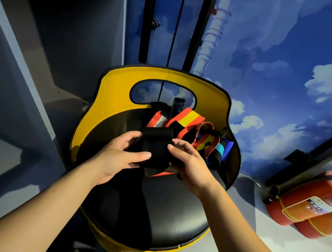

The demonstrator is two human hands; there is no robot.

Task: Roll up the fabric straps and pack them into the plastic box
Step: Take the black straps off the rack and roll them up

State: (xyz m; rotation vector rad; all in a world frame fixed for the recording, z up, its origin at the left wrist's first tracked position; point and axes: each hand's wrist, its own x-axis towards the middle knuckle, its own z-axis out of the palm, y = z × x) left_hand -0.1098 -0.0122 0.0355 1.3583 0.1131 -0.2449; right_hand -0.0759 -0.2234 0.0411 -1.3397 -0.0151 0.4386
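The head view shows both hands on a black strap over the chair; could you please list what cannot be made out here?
- Plastic box: not in the head view at all.
- Black strap: its ends are covered by the left hand and right hand; how far it is rolled is unclear.
- Fire extinguisher label: blurred, and cut off by the right edge.
- Coloured straps: tangled, count unclear.

Dim scene, blue cast. Light comes from upper right: sheen on the black seat [170,216] near its front edge, and shadow on the floor to the right of the yellow chair back [113,90]. Shelf unit [53,34] on the left is dark inside. Strong wide-angle bending at the frame edges. Fire extinguishers [309,208] at the right edge are smeared; centre is reasonably sharp.
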